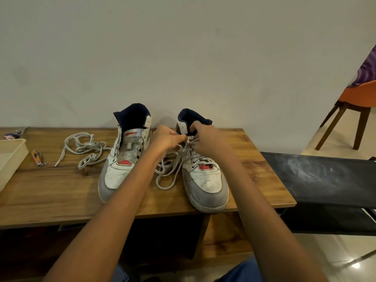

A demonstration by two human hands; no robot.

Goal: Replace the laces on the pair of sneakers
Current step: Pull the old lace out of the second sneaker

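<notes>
Two white and grey high-top sneakers stand on a wooden table point(50, 192), toes toward me. The left sneaker point(124, 159) has no lace and its tongue is bare. The right sneaker point(203, 176) carries a white lace point(168, 171) threaded through its lower eyelets, with loose loops lying between the shoes. My left hand point(166, 139) and my right hand point(205, 139) meet at the upper eyelets of the right sneaker, both pinching the lace. A second loose lace point(85, 148) lies tangled on the table left of the shoes.
A cream plastic tray point(10, 157) sits at the table's left edge, a small orange keychain tool point(36, 157) beside it, keys point(14, 135) behind. A black padded bench point(323, 178) adjoins the table on the right. An orange chair point(354, 106) stands at far right.
</notes>
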